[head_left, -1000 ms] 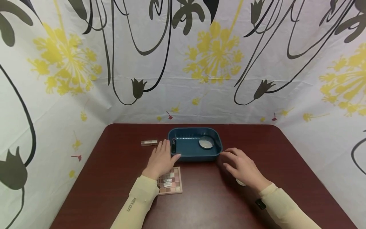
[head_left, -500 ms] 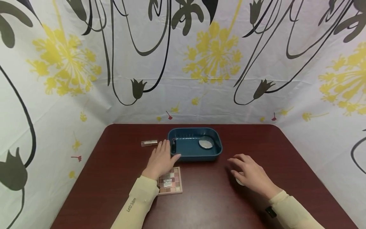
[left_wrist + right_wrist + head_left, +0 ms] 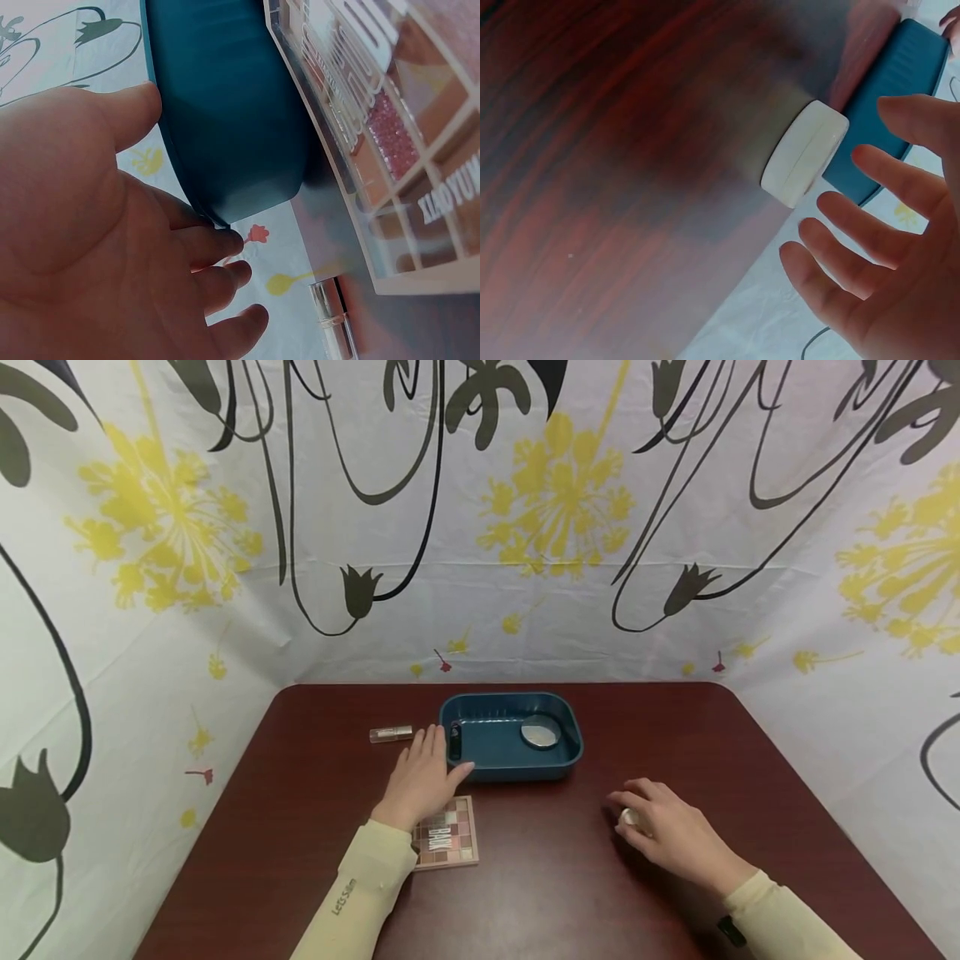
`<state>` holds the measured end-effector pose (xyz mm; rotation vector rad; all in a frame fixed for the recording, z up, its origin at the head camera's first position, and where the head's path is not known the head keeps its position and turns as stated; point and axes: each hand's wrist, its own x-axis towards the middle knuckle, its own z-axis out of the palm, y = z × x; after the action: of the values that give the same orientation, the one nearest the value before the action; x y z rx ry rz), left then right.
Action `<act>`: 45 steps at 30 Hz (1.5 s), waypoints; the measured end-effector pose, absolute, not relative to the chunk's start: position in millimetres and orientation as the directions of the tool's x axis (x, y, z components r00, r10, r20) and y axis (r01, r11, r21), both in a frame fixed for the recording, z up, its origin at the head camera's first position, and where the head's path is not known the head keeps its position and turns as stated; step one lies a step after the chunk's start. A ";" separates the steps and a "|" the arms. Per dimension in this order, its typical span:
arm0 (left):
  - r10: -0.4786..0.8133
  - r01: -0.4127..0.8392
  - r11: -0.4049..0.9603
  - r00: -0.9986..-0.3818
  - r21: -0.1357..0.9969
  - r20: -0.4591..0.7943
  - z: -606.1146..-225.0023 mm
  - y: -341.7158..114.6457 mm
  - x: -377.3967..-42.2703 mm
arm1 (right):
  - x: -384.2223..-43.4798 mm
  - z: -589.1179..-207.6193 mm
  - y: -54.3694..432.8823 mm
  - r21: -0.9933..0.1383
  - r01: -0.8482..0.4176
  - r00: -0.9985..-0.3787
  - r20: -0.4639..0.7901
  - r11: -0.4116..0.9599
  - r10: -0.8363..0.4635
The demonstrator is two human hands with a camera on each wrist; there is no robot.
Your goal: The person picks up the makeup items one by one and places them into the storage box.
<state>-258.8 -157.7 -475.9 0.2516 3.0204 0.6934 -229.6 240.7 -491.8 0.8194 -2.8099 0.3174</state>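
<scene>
My left hand [image 3: 418, 779] lies at the left end of a blue tray [image 3: 517, 772], fingers extended and thumb by its front edge. In the left wrist view, its fingers touch or nearly touch the tray's rim. An eyeshadow palette [image 3: 450, 843] with a clear lid lies partly under the left forearm. Over the table on the right, my right hand [image 3: 675, 835] hovers with spread, slightly bent fingers around a small round white case [image 3: 628, 817]. A gap shows between those fingers and the white case [image 3: 805, 154] in the right wrist view.
Inside the tray are a round silver-topped item [image 3: 540, 732] and a small black object [image 3: 455, 741]. A lipstick-like clear tube [image 3: 391, 734] lies left of the tray. Patterned white cloth [image 3: 480, 610] surrounds the dark red table [image 3: 540, 893].
My right hand has drawn back from the tray's right front corner, toward the right and nearer me, to the white case. The left hand and the tray stay in place.
</scene>
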 end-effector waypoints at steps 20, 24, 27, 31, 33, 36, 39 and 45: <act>0.178 0.162 0.889 -0.984 0.428 0.003 -475.4 -156.3 -260.7 | -225.3 -501.4 246.0 -0.111 -0.603 -0.789 0.231 0.790 -0.570; 0.177 0.157 0.890 -0.984 0.427 -0.008 -476.5 -155.6 -259.7 | -225.0 -503.3 246.3 -0.102 -0.620 -0.775 0.234 0.778 -0.587; 0.173 0.151 0.891 -0.985 0.429 -0.012 -476.9 -155.4 -259.2 | -225.2 -503.4 246.2 -0.098 -0.626 -0.769 0.243 0.774 -0.591; 0.170 0.150 0.890 -0.985 0.430 -0.007 -477.3 -155.6 -259.3 | -225.9 -503.1 245.9 -0.090 -0.630 -0.764 0.252 0.771 -0.595; 0.170 0.151 0.890 -0.985 0.431 -0.006 -477.2 -155.9 -259.6 | -226.0 -503.0 245.8 -0.088 -0.632 -0.762 0.254 0.770 -0.596; 0.172 0.154 0.888 -0.985 0.434 -0.003 -476.6 -156.5 -259.6 | -226.2 -502.8 245.7 -0.089 -0.634 -0.759 0.261 0.768 -0.597; 0.172 0.154 0.886 -0.985 0.437 -0.001 -476.0 -157.1 -259.4 | -226.7 -502.3 245.8 -0.089 -0.638 -0.754 0.273 0.764 -0.598; 0.170 0.152 0.887 -0.986 0.435 -0.002 -476.8 -158.1 -260.0 | -228.8 -500.1 245.4 -0.100 -0.643 -0.749 0.289 0.760 -0.596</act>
<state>-260.0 -158.1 -476.8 0.2567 3.0129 0.6902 -228.8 245.4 -500.1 0.9721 -2.7167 0.2826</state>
